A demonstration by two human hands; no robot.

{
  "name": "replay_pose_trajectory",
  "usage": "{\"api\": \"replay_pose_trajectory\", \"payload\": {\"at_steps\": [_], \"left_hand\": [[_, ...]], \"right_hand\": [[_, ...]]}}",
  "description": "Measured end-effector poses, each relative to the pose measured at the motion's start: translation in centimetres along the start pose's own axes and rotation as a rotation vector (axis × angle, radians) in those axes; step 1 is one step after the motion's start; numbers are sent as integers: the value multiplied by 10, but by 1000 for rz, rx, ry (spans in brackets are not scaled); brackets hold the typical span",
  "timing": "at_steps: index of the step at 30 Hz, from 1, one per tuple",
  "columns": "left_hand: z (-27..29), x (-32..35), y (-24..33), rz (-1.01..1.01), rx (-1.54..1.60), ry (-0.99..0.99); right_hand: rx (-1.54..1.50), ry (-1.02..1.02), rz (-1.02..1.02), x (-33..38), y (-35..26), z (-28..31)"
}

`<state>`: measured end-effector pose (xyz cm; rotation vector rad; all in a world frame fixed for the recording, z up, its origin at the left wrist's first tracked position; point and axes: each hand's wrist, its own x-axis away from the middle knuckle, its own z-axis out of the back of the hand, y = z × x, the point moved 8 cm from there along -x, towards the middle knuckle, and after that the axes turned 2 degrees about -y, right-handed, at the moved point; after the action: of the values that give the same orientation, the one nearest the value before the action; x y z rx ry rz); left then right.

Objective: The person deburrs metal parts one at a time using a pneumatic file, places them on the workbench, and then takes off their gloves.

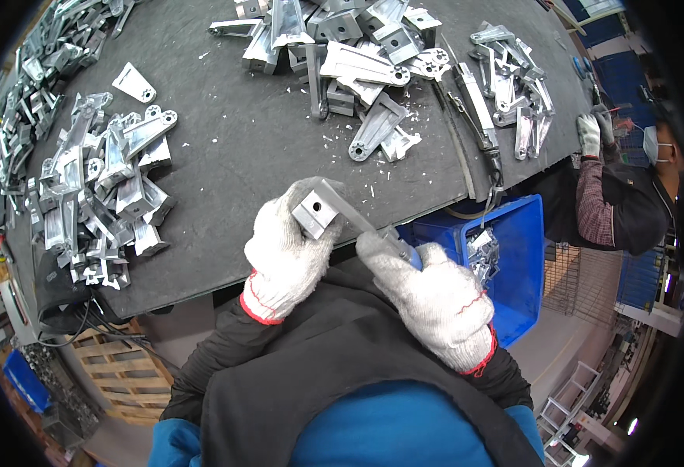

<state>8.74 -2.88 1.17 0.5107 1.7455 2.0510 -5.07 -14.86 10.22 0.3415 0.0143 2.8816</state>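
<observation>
My left hand [291, 241], in a white knit glove with a red cuff, is closed around a silver metal bracket [308, 220]. The bracket's square end, with a round hole, faces up; the rest of it is hidden in the glove. My right hand [443, 300], gloved the same way, grips a flat file [347, 208] by its blue handle [413, 258]. The file's grey blade slants up and left, with its tip against or just over the bracket's edge. Both hands are in front of the table's near edge.
Piles of metal brackets lie on the dark table [225, 179]: one left [100, 187], one far middle [357, 62], one right [513, 86]. A long tool with a cable [474, 105] lies between the latter two. Below the edge, a blue bin [517, 272] holds metal scraps. A gloved co-worker [622, 183] is at right.
</observation>
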Motion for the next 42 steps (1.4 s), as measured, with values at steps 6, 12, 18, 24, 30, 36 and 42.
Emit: {"api": "replay_pose_trajectory", "payload": {"at_steps": [6, 12, 18, 24, 30, 36, 42], "left_hand": [[6, 11, -11, 58, 215, 128], [1, 8, -1, 76, 433, 38], [1, 7, 2, 105, 379, 16], [3, 8, 2, 96, 337, 12], [7, 10, 2, 120, 246, 26], [6, 10, -3, 141, 273, 49], [6, 9, 0, 114, 286, 11]], "right_hand": [[-547, -132, 48, 1, 12, -9], [-504, -149, 111, 18, -2, -18], [-519, -144, 137, 17, -4, -21], [-985, -397, 181, 15, -1, -27], [-1576, -565, 188, 7, -1, -46], [-1009, -528, 154, 11, 7, -41], [-816, -466, 137, 6, 9, -33]]}}
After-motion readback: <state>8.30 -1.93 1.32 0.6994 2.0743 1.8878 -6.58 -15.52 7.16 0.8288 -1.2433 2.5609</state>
